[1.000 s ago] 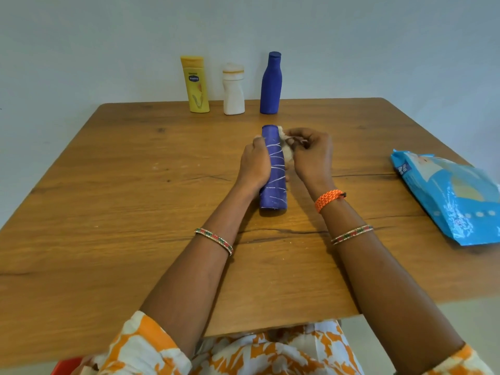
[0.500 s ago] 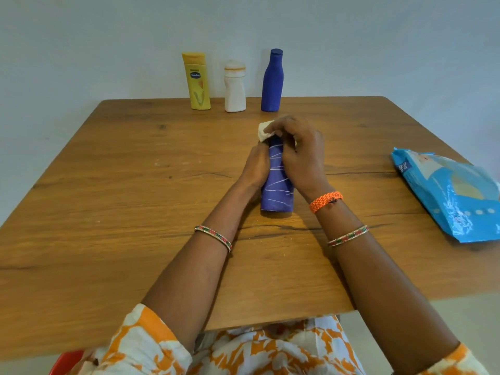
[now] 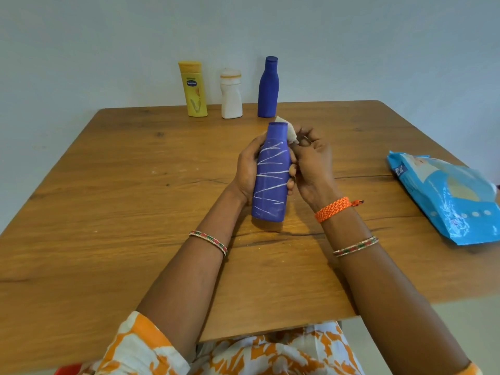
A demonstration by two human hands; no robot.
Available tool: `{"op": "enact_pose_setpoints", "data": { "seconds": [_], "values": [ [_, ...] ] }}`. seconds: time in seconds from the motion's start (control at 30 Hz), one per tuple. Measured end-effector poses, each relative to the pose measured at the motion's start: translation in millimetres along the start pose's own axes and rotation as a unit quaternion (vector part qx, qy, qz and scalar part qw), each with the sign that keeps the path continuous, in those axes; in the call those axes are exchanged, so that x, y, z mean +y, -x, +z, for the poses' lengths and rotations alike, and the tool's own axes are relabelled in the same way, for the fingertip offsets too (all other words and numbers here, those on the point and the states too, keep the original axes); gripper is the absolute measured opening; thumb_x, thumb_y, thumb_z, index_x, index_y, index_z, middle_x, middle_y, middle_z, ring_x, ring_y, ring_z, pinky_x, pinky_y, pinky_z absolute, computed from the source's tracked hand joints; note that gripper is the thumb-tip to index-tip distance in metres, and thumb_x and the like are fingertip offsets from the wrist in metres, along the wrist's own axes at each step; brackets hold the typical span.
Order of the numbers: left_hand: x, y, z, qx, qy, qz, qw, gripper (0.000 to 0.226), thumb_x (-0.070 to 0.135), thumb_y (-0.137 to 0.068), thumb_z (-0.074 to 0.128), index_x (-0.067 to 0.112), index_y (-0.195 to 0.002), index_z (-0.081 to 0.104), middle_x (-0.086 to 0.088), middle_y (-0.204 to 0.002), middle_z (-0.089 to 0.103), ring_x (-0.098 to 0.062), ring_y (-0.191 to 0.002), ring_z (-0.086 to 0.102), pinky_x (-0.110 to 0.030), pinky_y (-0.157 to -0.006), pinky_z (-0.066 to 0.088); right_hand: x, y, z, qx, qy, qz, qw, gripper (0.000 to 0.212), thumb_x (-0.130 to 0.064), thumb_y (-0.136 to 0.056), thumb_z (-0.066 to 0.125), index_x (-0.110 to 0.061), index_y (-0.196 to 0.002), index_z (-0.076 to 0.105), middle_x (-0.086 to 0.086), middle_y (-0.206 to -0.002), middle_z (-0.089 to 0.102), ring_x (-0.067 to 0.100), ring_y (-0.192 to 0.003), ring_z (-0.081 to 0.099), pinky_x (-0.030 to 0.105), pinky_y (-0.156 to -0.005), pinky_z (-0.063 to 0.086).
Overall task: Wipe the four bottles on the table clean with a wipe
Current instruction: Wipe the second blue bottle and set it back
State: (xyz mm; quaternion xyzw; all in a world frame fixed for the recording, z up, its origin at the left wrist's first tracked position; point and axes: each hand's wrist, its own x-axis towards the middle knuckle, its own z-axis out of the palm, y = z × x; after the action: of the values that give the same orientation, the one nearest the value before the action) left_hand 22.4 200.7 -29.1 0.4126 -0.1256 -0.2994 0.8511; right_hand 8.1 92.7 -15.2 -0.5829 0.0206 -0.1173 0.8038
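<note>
A blue bottle with white zigzag marks [image 3: 270, 174] is held above the table's middle, tilted slightly, by my left hand [image 3: 247, 166] wrapped round its left side. My right hand [image 3: 311, 161] pinches a small white wipe [image 3: 290, 131] against the bottle's neck on its right. At the table's far edge stand three more bottles in a row: a yellow lotion bottle [image 3: 192, 89], a white bottle [image 3: 231, 94] and a plain blue bottle [image 3: 268, 87].
A blue pack of wipes [image 3: 446, 196] lies flat near the right edge of the wooden table [image 3: 108, 212]. A pale wall rises right behind the row of bottles. Something red [image 3: 66, 370] shows at the bottom left, below the table's near edge.
My right hand has slid the wipe from over the bottle's top to the right side of the neck. The marked bottle has come slightly up off the table in my left hand.
</note>
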Motion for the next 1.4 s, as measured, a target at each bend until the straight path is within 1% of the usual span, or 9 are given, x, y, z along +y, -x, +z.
{"op": "enact_pose_setpoints", "data": {
  "seconds": [0.23, 0.43, 0.63, 0.77, 0.87, 0.93, 1.13, 1.23, 1.4],
  "values": [
    [0.9, -13.7, -10.4, 0.183, -0.150, 0.097, 0.967, 0.052, 0.048, -0.100, 0.024, 0.008, -0.088, 0.054, -0.003, -0.059, 0.061, -0.015, -0.047, 0.057, -0.026, -0.047, 0.049, -3.3, -5.7, 1.7, -0.014, 0.002, -0.096, 0.995, 0.019, 0.002, -0.086, 0.060, -0.012, -0.098, 0.055, 0.006, -0.094, 0.066, 0.014, -0.089, 0.064, 0.025, -0.078, 0.053],
    [0.1, -18.4, -5.7, 0.187, -0.361, 0.175, 0.897, 0.040, 0.047, -0.098, 0.035, 0.018, -0.119, 0.051, -0.013, -0.099, 0.063, -0.016, -0.080, 0.059, -0.028, -0.070, 0.048, 2.4, -11.3, 8.0, 0.028, 0.138, -0.153, 0.978, 0.017, -0.001, -0.088, 0.059, -0.016, -0.095, 0.062, 0.000, -0.091, 0.067, 0.013, -0.088, 0.065, 0.028, -0.075, 0.056],
    [6.7, -8.3, -12.9, 0.204, -0.468, 0.125, 0.851, 0.034, 0.029, -0.089, 0.062, 0.014, -0.115, 0.046, 0.001, -0.088, 0.056, -0.007, -0.071, 0.053, -0.021, -0.065, 0.043, 1.0, -12.2, -1.4, 0.012, 0.247, -0.211, 0.946, 0.018, 0.002, -0.085, 0.061, -0.012, -0.093, 0.067, -0.001, -0.089, 0.068, 0.005, -0.083, 0.063, 0.014, -0.068, 0.049],
    [5.8, -10.0, -22.1, 0.266, -0.615, 0.193, 0.717, 0.044, 0.030, -0.077, 0.068, 0.015, -0.110, 0.045, -0.003, -0.099, 0.054, -0.014, -0.083, 0.055, -0.031, -0.068, 0.049, -2.4, -7.2, 0.7, 0.002, 0.299, -0.243, 0.923, 0.017, -0.001, -0.083, 0.065, -0.008, -0.097, 0.071, -0.002, -0.094, 0.069, -0.006, -0.082, 0.061, 0.008, -0.071, 0.046],
    [-3.8, -16.1, -23.7, 0.274, -0.732, 0.263, 0.565, 0.048, 0.030, -0.083, 0.065, 0.014, -0.124, 0.047, -0.005, -0.112, 0.055, -0.018, -0.098, 0.054, -0.035, -0.077, 0.050, -3.3, 1.4, 14.5, -0.012, 0.415, -0.337, 0.845, 0.018, -0.005, -0.085, 0.063, -0.007, -0.102, 0.070, 0.003, -0.097, 0.068, 0.003, -0.086, 0.060, 0.010, -0.078, 0.044],
    [-8.9, -19.9, -17.9, 0.293, -0.756, 0.286, 0.510, 0.047, 0.028, -0.088, 0.060, 0.009, -0.129, 0.046, -0.008, -0.115, 0.056, -0.020, -0.099, 0.053, -0.034, -0.079, 0.049, -6.7, -1.3, 24.3, -0.004, 0.443, -0.369, 0.817, 0.018, -0.006, -0.085, 0.062, -0.006, -0.102, 0.069, 0.006, -0.095, 0.066, 0.011, -0.085, 0.060, 0.014, -0.076, 0.043],
    [1.9, -13.6, -20.7, 0.314, -0.673, 0.298, 0.599, 0.038, 0.029, -0.090, 0.055, 0.010, -0.122, 0.050, -0.008, -0.114, 0.054, -0.023, -0.102, 0.050, -0.038, -0.078, 0.048, 6.4, 2.3, 11.1, -0.041, 0.477, -0.428, 0.766, 0.015, 0.002, -0.082, 0.059, -0.002, -0.096, 0.065, 0.011, -0.096, 0.062, 0.019, -0.086, 0.057, 0.024, -0.071, 0.047],
    [-3.7, -13.8, -20.0, 0.326, -0.706, 0.286, 0.560, 0.035, 0.030, -0.085, 0.060, 0.008, -0.111, 0.051, -0.007, -0.104, 0.053, -0.023, -0.093, 0.050, -0.041, -0.071, 0.048, 4.7, 1.2, 4.2, -0.019, 0.460, -0.377, 0.804, 0.015, 0.002, -0.084, 0.058, -0.004, -0.097, 0.062, 0.009, -0.099, 0.060, 0.006, -0.081, 0.050, 0.012, -0.067, 0.040],
    [-7.2, -15.0, -11.7, 0.367, -0.685, 0.294, 0.556, 0.038, 0.029, -0.079, 0.067, 0.006, -0.104, 0.050, -0.009, -0.098, 0.054, -0.022, -0.089, 0.050, -0.037, -0.069, 0.047, 7.5, -2.6, -8.5, -0.041, 0.523, -0.374, 0.765, 0.006, 0.001, -0.083, 0.058, -0.002, -0.088, 0.058, 0.010, -0.092, 0.056, 0.016, -0.072, 0.051, 0.025, -0.056, 0.041]
  ]
}}
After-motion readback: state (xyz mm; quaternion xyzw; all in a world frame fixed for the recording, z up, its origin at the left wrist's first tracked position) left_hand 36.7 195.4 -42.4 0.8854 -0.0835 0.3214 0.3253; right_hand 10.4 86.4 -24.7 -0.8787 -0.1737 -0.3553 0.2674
